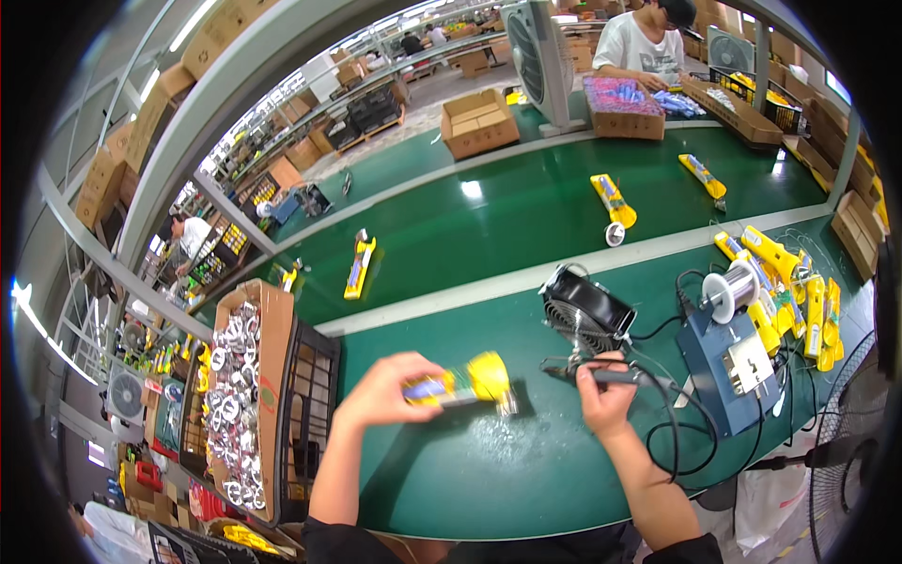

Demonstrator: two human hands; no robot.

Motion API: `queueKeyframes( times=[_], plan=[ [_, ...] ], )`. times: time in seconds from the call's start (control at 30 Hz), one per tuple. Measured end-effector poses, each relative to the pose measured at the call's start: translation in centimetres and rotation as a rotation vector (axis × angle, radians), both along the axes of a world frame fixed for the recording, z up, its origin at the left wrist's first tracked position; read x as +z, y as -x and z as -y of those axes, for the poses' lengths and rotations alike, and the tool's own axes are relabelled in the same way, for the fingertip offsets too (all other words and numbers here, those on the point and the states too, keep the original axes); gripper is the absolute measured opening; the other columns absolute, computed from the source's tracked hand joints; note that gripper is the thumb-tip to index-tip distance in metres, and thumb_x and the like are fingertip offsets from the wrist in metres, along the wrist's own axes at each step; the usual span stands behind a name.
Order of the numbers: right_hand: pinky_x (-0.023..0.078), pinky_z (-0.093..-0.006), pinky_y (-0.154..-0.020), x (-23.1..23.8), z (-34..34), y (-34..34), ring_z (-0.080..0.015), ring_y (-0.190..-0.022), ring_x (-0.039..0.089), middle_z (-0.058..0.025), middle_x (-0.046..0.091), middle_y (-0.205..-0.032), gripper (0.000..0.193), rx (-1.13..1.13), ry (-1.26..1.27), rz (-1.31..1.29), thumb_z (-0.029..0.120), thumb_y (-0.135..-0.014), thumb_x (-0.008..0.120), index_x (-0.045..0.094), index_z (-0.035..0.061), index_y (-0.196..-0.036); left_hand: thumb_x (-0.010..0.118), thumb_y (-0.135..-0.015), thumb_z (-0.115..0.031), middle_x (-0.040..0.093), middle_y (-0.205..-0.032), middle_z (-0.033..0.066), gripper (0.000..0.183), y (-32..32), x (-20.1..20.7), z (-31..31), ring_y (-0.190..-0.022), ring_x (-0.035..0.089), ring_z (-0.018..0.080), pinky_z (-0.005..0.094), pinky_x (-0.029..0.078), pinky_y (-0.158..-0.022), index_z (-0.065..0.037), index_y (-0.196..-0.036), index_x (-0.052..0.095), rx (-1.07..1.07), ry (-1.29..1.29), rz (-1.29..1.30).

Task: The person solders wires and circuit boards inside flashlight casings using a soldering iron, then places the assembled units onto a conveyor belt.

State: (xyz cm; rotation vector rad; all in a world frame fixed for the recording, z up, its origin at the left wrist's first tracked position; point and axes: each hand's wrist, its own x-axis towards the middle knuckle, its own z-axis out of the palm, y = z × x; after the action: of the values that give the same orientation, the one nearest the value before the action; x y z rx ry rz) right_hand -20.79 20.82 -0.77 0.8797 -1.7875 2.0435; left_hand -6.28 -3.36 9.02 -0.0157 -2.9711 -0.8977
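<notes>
My left hand [393,391] is closed around the handle of a yellow flashlight housing [487,376], held above the green table. A blue-violet cell lies in its handle, and a small shiny part hangs at its wide end, blurred. My right hand [606,393] grips a soldering iron [615,375] like a pen, its tip pointing left, apart from the housing. A black cable runs from the iron's side toward a blue soldering station [719,362]. On that station sits a spool of solder wire [731,291]. Just beyond my right hand stands a small black fan [587,308].
More yellow housings [785,282] with wires pile up at right. A carton [265,343] of white-and-silver round parts stands at left beside a black crate [315,395]. Single housings lie along the green conveyor [489,221]. Across it a person [644,52] works beside a box [623,117].
</notes>
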Motion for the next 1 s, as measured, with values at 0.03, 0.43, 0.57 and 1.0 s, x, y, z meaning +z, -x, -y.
queueKeyframes(
  times=[0.03,0.43,0.57,1.0],
  plan=[
    [0.034,-0.0177,-0.045,-0.2,-0.1,-0.1,-0.0040,-0.053,0.044,-0.0035,0.051,-0.071,0.008,0.028,-0.008,0.042,0.003,-0.072,0.060,0.054,-0.0014,-0.070,0.071,-0.057,-0.018,0.059,-0.084,0.0076,0.040,1.3,0.3,1.4,-0.078,0.056,0.0178,0.0281,0.045,-0.069,-0.005,-0.093,0.059,0.076,-0.002,-0.082],
    [0.041,-0.0249,-0.042,-0.3,0.3,0.0,-0.0135,-0.043,0.052,-0.0055,0.053,-0.051,0.012,0.026,-0.062,-0.048,0.011,-0.071,0.062,0.053,0.0040,-0.073,0.068,-0.060,-0.036,0.060,-0.081,0.0156,0.043,19.7,-7.8,14.4,-0.075,0.058,0.0314,0.0388,0.046,-0.066,-0.001,-0.081,0.056,0.911,0.436,-0.100],
    [0.043,-0.0287,-0.042,0.0,0.4,0.1,-0.0195,-0.042,0.054,-0.0061,0.053,-0.051,0.012,0.028,-0.108,-0.025,0.012,-0.070,0.062,0.053,0.0054,-0.073,0.069,-0.060,-0.040,0.052,-0.104,0.0193,0.055,21.1,-7.5,11.5,-0.095,0.050,0.0351,0.0430,0.044,-0.076,-0.002,-0.096,0.050,1.082,0.575,-0.026],
    [0.041,-0.0291,-0.040,-0.3,-0.1,-0.2,-0.0197,-0.042,0.052,-0.0057,0.052,-0.051,0.013,0.026,-0.134,0.023,0.013,-0.070,0.063,0.053,0.0068,-0.074,0.051,-0.063,-0.066,0.061,-0.069,0.0130,0.071,41.3,-3.6,-8.0,-0.057,0.060,0.0209,0.0288,0.048,-0.048,0.003,-0.074,0.061,0.320,0.187,0.251]
  ],
)
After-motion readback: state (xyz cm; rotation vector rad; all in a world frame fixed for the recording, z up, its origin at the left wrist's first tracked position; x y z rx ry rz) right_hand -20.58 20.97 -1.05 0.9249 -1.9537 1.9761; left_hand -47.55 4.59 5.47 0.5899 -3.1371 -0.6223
